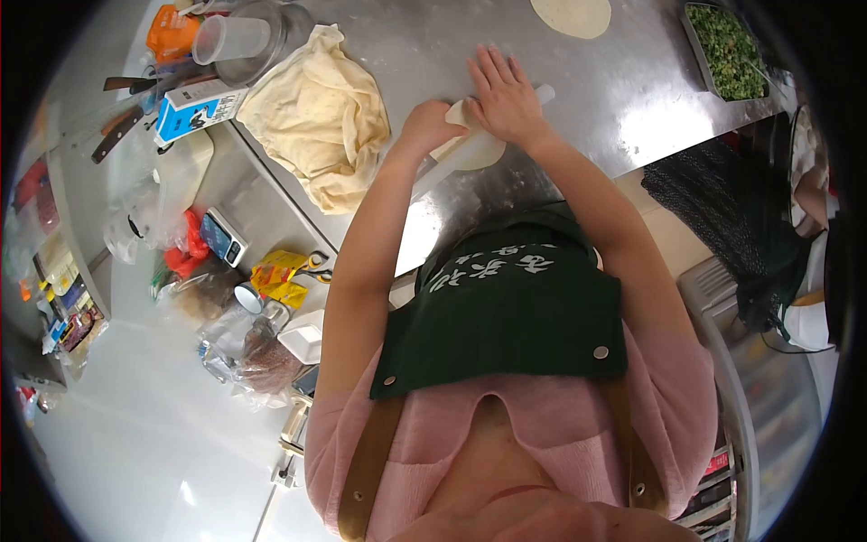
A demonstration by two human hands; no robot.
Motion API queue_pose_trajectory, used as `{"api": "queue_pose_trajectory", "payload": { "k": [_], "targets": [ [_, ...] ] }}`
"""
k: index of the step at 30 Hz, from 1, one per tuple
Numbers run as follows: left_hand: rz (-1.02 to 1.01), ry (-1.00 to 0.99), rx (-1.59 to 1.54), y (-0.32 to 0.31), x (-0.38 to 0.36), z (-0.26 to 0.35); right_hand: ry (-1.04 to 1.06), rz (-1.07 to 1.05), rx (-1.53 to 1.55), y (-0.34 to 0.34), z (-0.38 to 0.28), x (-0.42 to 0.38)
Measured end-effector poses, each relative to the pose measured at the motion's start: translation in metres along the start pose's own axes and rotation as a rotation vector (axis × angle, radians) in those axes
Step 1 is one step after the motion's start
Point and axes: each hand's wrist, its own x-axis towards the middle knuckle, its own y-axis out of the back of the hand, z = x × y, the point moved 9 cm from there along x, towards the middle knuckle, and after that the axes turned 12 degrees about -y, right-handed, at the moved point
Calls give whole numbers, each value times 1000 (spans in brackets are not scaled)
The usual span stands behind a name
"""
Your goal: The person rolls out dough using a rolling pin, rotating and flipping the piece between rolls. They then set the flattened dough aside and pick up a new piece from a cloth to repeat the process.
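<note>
A pale rolling pin (545, 93) lies slantwise on the steel worktop, across a thin piece of dough (483, 157). My right hand (508, 101) is flat on the pin near its far end, palm down with fingers stretched. Curled at the dough's left edge, my left hand (430, 126) has thumb and fingers closed on a lifted flap. Part of the dough is hidden beneath the pin and hands. A round, flat dough sheet (573, 13) rests farther back on the worktop.
Left of my hands is a heaped cream cloth (316, 117). Beyond it are a blue-and-white carton (199, 110), knives (117, 135) and a clear plastic cup (230, 41). A tray of chopped greens (727, 50) stands at right. Scissors (316, 265) and a small scale (223, 237) lie lower left.
</note>
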Motion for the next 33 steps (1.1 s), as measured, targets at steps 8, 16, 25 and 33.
{"api": "queue_pose_trajectory", "payload": {
  "k": [8, 16, 25, 33],
  "targets": [
    [223, -142, 436, -6, -34, 59, 138, -149, 127, 11, 33, -102],
    [432, -84, -10, 26, -66, 44, 195, -238, 198, 41, 41, -109],
    [327, 41, -195, 11, -49, -7, 254, -231, 161, 13, 5, -26],
    [492, 22, -809, -7, -43, -31, 3, -20, -8, 0, 19, -47]
  ]
}}
